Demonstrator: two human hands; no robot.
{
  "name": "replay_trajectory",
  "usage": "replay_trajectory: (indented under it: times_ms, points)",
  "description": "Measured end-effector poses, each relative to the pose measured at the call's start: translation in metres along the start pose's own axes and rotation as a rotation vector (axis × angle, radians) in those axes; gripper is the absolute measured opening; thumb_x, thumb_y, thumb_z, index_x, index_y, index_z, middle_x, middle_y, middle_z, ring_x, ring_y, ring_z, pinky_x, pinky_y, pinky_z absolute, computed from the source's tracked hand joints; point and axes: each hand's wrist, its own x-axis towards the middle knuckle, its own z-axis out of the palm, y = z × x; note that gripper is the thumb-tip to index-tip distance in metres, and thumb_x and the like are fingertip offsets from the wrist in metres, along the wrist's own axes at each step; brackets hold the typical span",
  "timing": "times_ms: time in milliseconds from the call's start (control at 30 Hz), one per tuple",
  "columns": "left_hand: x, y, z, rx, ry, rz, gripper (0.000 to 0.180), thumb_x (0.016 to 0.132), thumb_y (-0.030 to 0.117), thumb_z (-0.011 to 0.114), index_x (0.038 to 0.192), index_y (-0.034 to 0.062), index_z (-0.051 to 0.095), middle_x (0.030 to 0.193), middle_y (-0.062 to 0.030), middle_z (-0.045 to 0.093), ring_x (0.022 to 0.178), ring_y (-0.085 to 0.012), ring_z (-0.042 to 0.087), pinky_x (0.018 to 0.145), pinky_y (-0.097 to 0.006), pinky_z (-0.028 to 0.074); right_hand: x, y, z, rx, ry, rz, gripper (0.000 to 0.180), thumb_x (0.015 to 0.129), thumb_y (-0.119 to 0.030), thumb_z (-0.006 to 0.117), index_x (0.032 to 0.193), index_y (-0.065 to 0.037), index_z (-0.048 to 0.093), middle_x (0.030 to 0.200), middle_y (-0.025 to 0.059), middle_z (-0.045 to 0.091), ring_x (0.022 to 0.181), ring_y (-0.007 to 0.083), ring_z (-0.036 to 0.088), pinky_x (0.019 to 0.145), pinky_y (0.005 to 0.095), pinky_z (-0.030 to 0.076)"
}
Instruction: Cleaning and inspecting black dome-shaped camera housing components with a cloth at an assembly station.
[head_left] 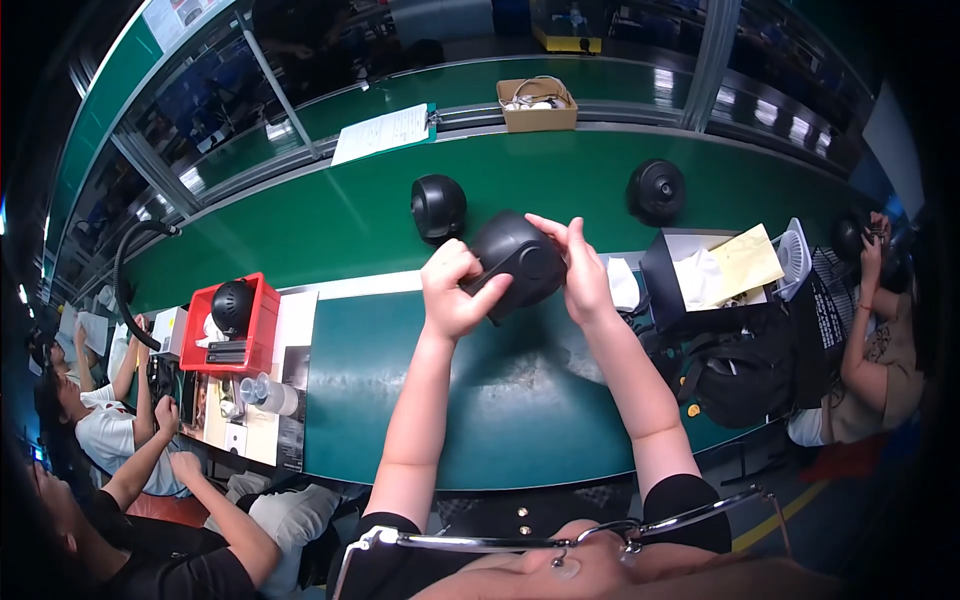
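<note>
Above bench (500,430), arms (415,410) outstretched, hands (450,295) (588,280) cupping housing (528,262)

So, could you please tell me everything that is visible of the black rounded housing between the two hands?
The black rounded housing looks like smooth plastic with a dull sheen. A circular, ringed detail shows on the face turned toward the camera. It seems whole from this view, but its far side is hidden. It appears tilted and held above the green workbench. The left hand grips its left edge, while the right hand touches its right side.
</note>
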Motion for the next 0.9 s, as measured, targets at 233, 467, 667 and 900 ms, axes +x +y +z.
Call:
replay_trajectory:
  times_ms: [233, 467, 667, 900]
  points:
    - [-0.005, -0.011, 0.003, -0.196, 0.201, 0.116, 0.044, 0.068, 0.03, 0.071, 0.055, 0.0034, 0.038, 0.057, -0.0042, 0.035, 0.056, -0.0178, 0.035, 0.051, -0.029, 0.029, 0.012, 0.01, -0.016, 0.277, -0.032, 0.332, 0.065, 0.089, -0.059, 0.029, 0.127, -0.009, 0.04, 0.122, 0.0096, 0.05, 0.109, 0.0228, 0.048, 0.09, 0.0422, 0.037]
    - [-0.006, -0.009, 0.008, 0.073, 0.291, -0.043, 0.025, 0.079, 0.02, 0.059, 0.093, -0.0004, 0.054, 0.09, -0.0134, 0.056, 0.086, -0.0266, 0.054, 0.08, -0.034, 0.042, -0.003, -0.001, 0.006, 0.675, -0.17, 0.294, 0.074, 0.086, -0.065, 0.014, 0.135, -0.013, 0.03, 0.134, 0.0089, 0.038, 0.123, 0.0258, 0.038, 0.1, 0.0458, 0.032]
    - [-0.009, 0.006, 0.03, -0.31, 0.368, -0.201, 0.053, 0.089, 0.019, 0.044, 0.132, -0.0053, 0.026, 0.132, -0.019, 0.036, 0.122, -0.0264, 0.036, 0.103, -0.035, 0.024, -0.014, 0.023, 0.027, 0.383, -0.182, -0.213, 0.066, 0.089, -0.059, 0.011, 0.141, -0.018, 0.012, 0.142, 0.0059, 0.023, 0.131, 0.0237, 0.023, 0.107, 0.0418, 0.019]
    - [-0.01, -0.004, 0.023, -0.338, 0.363, -0.126, 0.045, 0.09, 0.017, 0.038, 0.13, -0.0046, 0.032, 0.134, -0.017, 0.035, 0.122, -0.0261, 0.036, 0.103, -0.035, 0.025, -0.018, 0.021, 0.034, -0.112, -0.18, -0.412, 0.086, 0.08, -0.025, 0.065, 0.141, -0.011, 0.006, 0.141, 0.0107, 0.021, 0.13, 0.0236, 0.025, 0.106, 0.0384, 0.025]
